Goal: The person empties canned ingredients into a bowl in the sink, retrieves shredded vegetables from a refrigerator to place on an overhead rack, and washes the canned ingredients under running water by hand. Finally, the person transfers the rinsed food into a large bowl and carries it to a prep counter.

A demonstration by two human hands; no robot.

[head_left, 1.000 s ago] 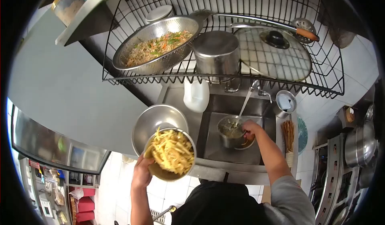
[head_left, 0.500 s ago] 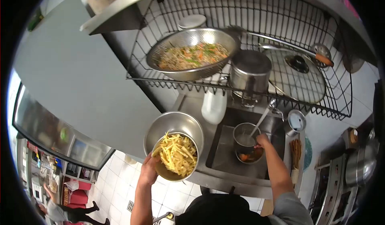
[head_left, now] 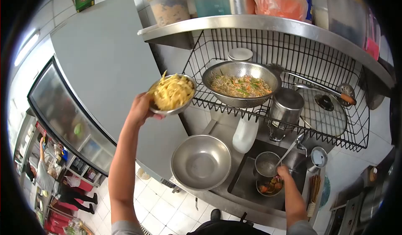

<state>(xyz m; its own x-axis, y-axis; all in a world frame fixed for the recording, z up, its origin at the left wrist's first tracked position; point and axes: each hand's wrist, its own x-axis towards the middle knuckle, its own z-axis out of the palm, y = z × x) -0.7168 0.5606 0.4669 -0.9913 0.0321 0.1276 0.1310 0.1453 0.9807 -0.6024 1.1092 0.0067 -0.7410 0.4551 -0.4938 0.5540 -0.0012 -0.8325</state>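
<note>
My left hand [head_left: 141, 107] grips the rim of a metal bowl [head_left: 180, 109] heaped with pale yellow strips [head_left: 172, 90], held up beside the wire rack. Below it, a larger steel bowl [head_left: 201, 163] rests on the counter with nothing inside. Over in the sink, my right hand [head_left: 284, 173] is closed around the handle of a small metal pot [head_left: 257, 166] with cloudy liquid in it. Partly under that pot is another container [head_left: 271, 193] with orange and red pieces. The tap [head_left: 299, 142] stands just behind, and a pale stream or tube slants from it into the pot.
The wire rack [head_left: 234, 103] holds a colander [head_left: 217, 93] of mixed sprouts, a lidded steel pot [head_left: 287, 105] and a glass lid [head_left: 322, 113]. Above runs a shelf [head_left: 259, 22] of containers. A grey cabinet [head_left: 109, 67] stands left. Another person [head_left: 50, 180] works far left.
My left hand has lifted the bowl of yellow strips out of the larger bowl, up toward the rack. My right hand stays at the pot in the sink. The view has tilted upward.
</note>
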